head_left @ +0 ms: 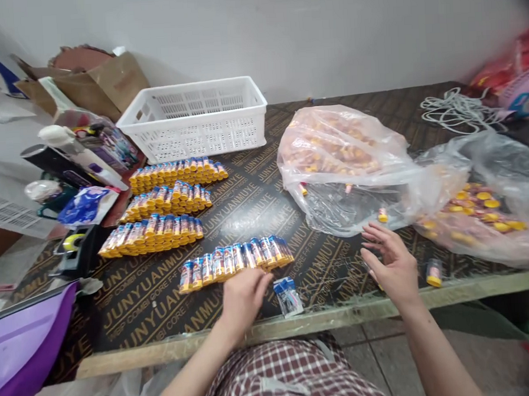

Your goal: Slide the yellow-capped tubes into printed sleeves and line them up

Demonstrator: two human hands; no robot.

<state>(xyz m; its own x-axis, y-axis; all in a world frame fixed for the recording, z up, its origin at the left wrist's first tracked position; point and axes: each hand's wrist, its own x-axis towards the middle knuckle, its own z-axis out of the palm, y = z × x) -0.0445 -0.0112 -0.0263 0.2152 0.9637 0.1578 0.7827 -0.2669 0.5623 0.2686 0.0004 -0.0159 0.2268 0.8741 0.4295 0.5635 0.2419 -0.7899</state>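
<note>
My left hand (245,299) is at the near side of a front row of small tubes (230,260) with blue tops and yellow bottoms. Its fingers are curled together, and whatever they may hold is hidden. Just right of it lies a small clear packet (288,296) with blue on it. Over the table's front part hovers my right hand (392,265), fingers apart, with nothing visible in its grasp. A loose tube with a yellow end (382,215) lies just beyond its fingertips, by the plastic bag. Another tube (434,273) stands to the right of that hand.
Three more groups of tubes (151,234) stand at the left, before a white plastic basket (199,133). A large clear bag (339,141) full of tubes and a second bag (478,210) lie right. Beyond are a white cord (459,110), and a purple dustpan-like object (28,352) at near left.
</note>
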